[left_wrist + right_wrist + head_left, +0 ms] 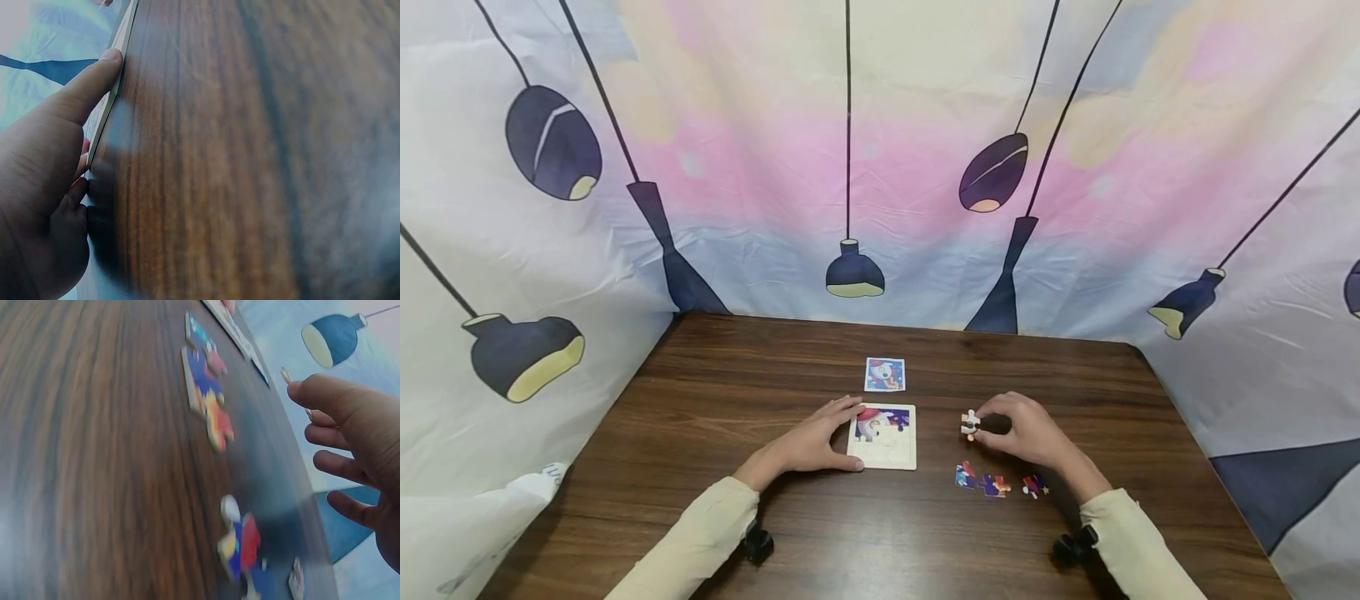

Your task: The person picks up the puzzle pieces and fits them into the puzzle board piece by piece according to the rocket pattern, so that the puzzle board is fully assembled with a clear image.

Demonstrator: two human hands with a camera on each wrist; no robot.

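Note:
A square puzzle board [887,454] with a pale rim lies on the table, its upper part filled with picture pieces and its lower part bare. My left hand [814,437] rests at the board's left side, thumb by the lower left corner and fingertips on the upper left. In the left wrist view the thumb [94,84] lies straight against the board's edge. Right of the board, my right hand [1021,429] pinches a mostly white puzzle piece [970,423] between thumb and fingers. That piece shows almost edge-on in the right wrist view.
A small picture card [884,375] lies behind the board. Loose colourful puzzle pieces lie in front of my right hand: a blue-and-red one [966,475], an orange-and-purple one [996,486] and a dark red-and-blue bit [1035,486]. A printed curtain [775,167] stands behind the brown table [737,358].

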